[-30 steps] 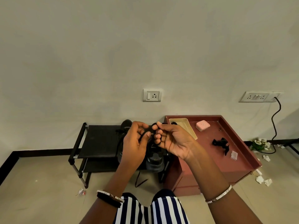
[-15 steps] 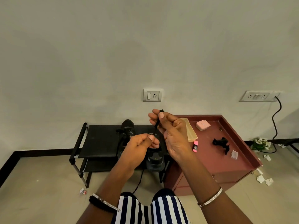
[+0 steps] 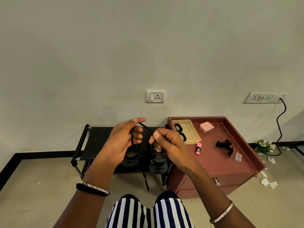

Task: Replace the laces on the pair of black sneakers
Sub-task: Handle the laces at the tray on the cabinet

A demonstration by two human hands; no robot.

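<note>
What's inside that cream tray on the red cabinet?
Two black coils, likely laces, lie along the tray's left wall. The right hand covers the near left corner, so anything there is hidden.

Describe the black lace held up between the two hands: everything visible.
The black lace is a thin, matte, fabric-looking cord. It runs taut between both hands, up in front of the sneakers. The left hand curls its fingers round one stretch, which drops past its palm; the right hand pinches the other between thumb and forefinger. Its ends are hidden.

black lace (image 3: 146, 129), black sneakers (image 3: 157, 159), maroon cabinet (image 3: 218, 163), pink highlighter (image 3: 198, 148), navy-and-white striped trousers (image 3: 148, 213)
</note>
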